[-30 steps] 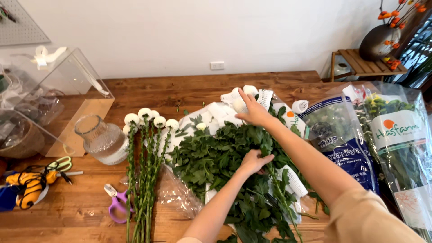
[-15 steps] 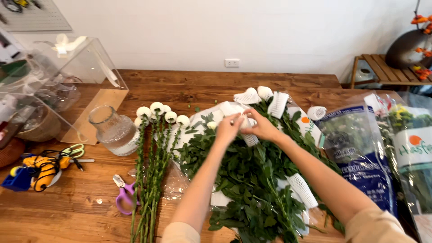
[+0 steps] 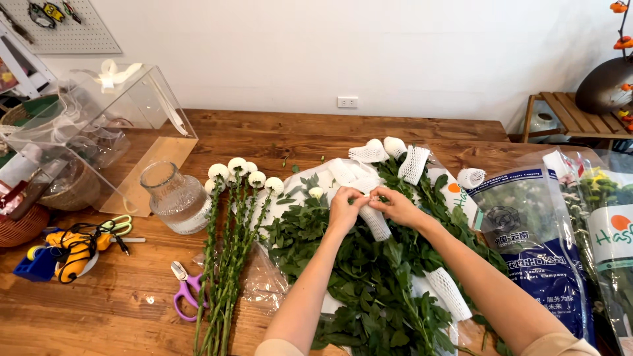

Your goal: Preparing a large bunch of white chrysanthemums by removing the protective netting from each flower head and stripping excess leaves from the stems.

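Both hands pinch a white foam net sleeve over a bunch of leafy stems on the wooden worktop (image 3: 277,142).

The left hand (image 3: 344,209) and the right hand (image 3: 397,206) meet fingertip to fingertip, fingers closed on the upper end of a white net sleeve (image 3: 374,221) that lies on the green leafy bunch (image 3: 369,283). More netted flower heads (image 3: 414,163) fan out beyond the hands. Left of the bunch lie bare white flower stems (image 3: 227,231), purple scissors (image 3: 184,290) and a ribbed glass vase (image 3: 175,198). To the right sit a dark blue plastic flower wrapper (image 3: 534,250) and, at the edge, a clear sleeve with an orange-and-white label (image 3: 610,231). A clear acrylic box (image 3: 99,132) stands far left.
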